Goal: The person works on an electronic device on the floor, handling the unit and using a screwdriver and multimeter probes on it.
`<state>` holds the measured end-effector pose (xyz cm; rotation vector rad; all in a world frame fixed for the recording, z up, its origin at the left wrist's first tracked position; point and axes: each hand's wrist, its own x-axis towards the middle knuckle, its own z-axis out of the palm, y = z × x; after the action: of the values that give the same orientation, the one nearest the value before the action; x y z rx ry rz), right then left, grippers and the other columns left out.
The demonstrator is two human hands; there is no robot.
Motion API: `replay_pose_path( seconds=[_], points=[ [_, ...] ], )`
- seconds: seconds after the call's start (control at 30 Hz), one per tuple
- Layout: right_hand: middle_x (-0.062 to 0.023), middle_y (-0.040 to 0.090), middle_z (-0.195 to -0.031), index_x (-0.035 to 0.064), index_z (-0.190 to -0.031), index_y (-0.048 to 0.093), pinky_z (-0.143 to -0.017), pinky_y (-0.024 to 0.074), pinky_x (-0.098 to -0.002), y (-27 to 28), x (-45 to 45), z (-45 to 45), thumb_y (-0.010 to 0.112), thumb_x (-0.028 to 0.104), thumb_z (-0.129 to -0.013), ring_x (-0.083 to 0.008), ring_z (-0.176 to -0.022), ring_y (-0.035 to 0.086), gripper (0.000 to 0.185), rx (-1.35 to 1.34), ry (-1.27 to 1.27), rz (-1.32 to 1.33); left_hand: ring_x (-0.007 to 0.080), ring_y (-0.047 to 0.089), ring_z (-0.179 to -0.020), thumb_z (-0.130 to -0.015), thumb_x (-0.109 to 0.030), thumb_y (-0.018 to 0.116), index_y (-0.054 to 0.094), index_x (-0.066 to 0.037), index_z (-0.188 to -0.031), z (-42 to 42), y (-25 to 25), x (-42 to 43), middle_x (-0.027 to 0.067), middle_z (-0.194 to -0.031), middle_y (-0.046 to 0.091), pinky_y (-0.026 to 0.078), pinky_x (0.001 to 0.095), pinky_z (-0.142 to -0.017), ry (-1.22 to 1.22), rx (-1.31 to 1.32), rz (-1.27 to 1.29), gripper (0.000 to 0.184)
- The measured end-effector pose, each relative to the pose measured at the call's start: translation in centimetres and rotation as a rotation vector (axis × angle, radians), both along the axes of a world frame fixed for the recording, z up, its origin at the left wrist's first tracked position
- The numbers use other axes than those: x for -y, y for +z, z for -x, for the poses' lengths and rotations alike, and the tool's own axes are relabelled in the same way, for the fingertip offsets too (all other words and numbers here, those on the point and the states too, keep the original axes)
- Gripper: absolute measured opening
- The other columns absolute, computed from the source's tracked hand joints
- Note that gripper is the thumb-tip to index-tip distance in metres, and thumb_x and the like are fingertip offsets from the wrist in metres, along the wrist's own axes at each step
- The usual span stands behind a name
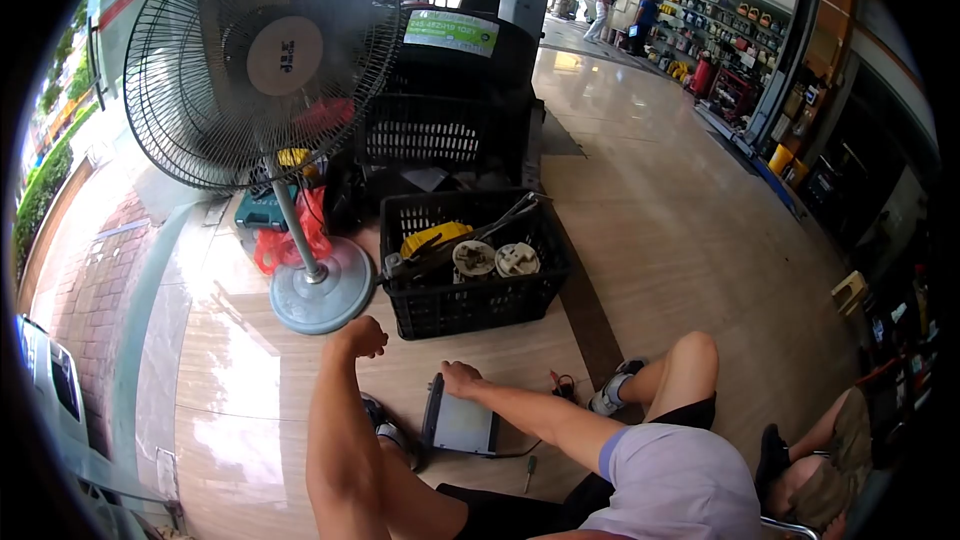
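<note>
A flat grey box with a black front panel (465, 425) rests on the floor between my feet. My right hand (461, 379) is at its upper edge, fingers closed against the corner. To the upper left, my left hand (362, 338) hangs above the floor with curled fingers; whatever they may hold is hidden. A small screwdriver (531, 473) lies just below the box. Beside my right shoe is a small red and black item (564, 385), too small to tell. Beyond my hands stands a black crate (475, 315) with white round parts (517, 260) and a yellow piece (436, 238).
A large standing fan (285, 55) rises at the left on a round base (320, 290), near a red plastic bag (312, 225) and a teal case (263, 209). Another person's leg (815, 480) is at the lower right. Stocked shelves (725, 25) and two people stand far back.
</note>
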<state>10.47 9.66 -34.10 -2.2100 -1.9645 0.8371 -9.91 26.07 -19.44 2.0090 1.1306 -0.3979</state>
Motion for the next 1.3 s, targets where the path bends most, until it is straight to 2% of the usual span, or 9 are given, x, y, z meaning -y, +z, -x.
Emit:
replay_pose_path(
  seconds=[0.3,0.43,0.57,0.67,0.73,0.83,1.03,1.17,1.3],
  points=[
    [-0.0298,0.068,-0.114,-0.0045,-0.117,0.06,-0.091,0.0552,-0.0509,0.8,0.2,0.2,0.056,0.008,-0.086,-0.0448,-0.108,0.067,0.034,0.025,0.01,0.013,0.025,0.076,-0.086,-0.098,-0.02,0.054,0.074,0.005,-0.094,-0.3,1.9,0.9,0.0163,-0.097,0.078,0.06,0.0369,-0.071,-0.008,0.014,-0.007,0.032],
    [-0.0294,0.067,-0.115,-0.0044,-0.116,0.06,-0.091,0.0551,-0.0506,-0.1,0.0,0.6,0.056,0.005,-0.085,-0.0443,-0.108,0.067,0.033,0.044,0.022,-0.011,0.0251,0.076,-0.087,-0.098,-0.018,0.054,0.074,0.004,-0.094,0.2,1.6,0.7,0.0155,-0.096,0.078,0.06,0.0371,-0.069,-0.087,0.008,-0.065,0.031],
    [-0.0307,0.066,-0.115,-0.0069,-0.121,0.056,-0.093,0.0543,-0.0515,-1.0,-0.3,0.3,0.059,0.006,-0.082,-0.0457,-0.11,0.065,0.041,0.023,0.075,-0.015,0.0248,0.076,-0.086,-0.097,-0.018,0.054,0.075,0.003,-0.092,0.3,0.0,-0.4,0.0155,-0.095,0.078,0.059,0.038,-0.068,-0.165,0.008,-0.097,0.03],
    [-0.0305,0.066,-0.114,-0.0068,-0.119,0.057,-0.093,0.0536,-0.0518,-1.1,-0.2,0.2,0.058,0.006,-0.082,-0.0455,-0.109,0.065,0.039,0.018,0.101,-0.016,0.0249,0.075,-0.084,-0.097,-0.019,0.056,0.075,0.003,-0.09,-0.2,1.0,0.3,0.0149,-0.094,0.078,0.059,0.038,-0.069,0.02,0.015,-0.008,0.03],
    [-0.0306,0.066,-0.113,-0.0068,-0.117,0.057,-0.093,0.0531,-0.0524,-1.4,-0.3,-0.1,0.058,0.006,-0.082,-0.0458,-0.109,0.065,0.037,0.015,0.142,-0.015,0.0251,0.075,-0.081,-0.097,-0.02,0.057,0.075,0.004,-0.09,-0.3,1.0,0.4,0.0148,-0.093,0.078,0.059,0.0382,-0.069,0.028,0.033,-0.009,0.031],
    [-0.0285,0.069,-0.105,-0.0039,-0.108,0.061,-0.086,0.0553,-0.0532,-1.9,-0.4,-0.3,0.058,0.005,-0.082,-0.0454,-0.102,0.067,0.028,0.056,0.214,-0.099,0.0253,0.074,-0.079,-0.098,-0.022,0.057,0.074,0.004,-0.089,-0.3,0.7,0.2,0.0147,-0.092,0.078,0.059,0.0382,-0.07,0.018,0.048,-0.009,0.033],
    [-0.0281,0.069,-0.1,-0.0028,-0.102,0.062,-0.082,0.0566,-0.0533,-2.0,-0.2,-1.1,0.057,0.005,-0.083,-0.0449,-0.1,0.068,0.022,0.099,0.382,-0.126,0.0256,0.075,-0.081,-0.098,-0.023,0.056,0.074,0.005,-0.09,-0.9,1.4,0.6,0.0155,-0.094,0.078,0.059,0.0385,-0.071,0.018,0.011,-0.011,0.034],
    [-0.0276,0.069,-0.1,-0.0019,-0.104,0.062,-0.081,0.0571,-0.0522,-3.0,-0.3,-1.7,0.056,0.004,-0.085,-0.0442,-0.098,0.069,0.021,0.106,0.418,-0.159,0.0267,0.076,-0.085,-0.098,-0.02,0.055,0.074,0.006,-0.091,-0.8,1.7,0.6,0.0166,-0.095,0.078,0.059,0.0385,-0.071,-0.102,-0.019,-0.058,0.033],
    [-0.0272,0.068,-0.101,-0.0013,-0.108,0.06,-0.081,0.0572,-0.0515,-2.9,0.1,-1.7,0.055,0.004,-0.086,-0.0436,-0.098,0.069,0.023,0.107,0.406,-0.18,0.0276,0.076,-0.087,-0.098,-0.016,0.054,0.074,0.008,-0.092,-0.8,1.5,0.8,0.0185,-0.096,0.077,0.059,0.0376,-0.07,-0.04,-0.006,-0.021,0.032]
  ],
)
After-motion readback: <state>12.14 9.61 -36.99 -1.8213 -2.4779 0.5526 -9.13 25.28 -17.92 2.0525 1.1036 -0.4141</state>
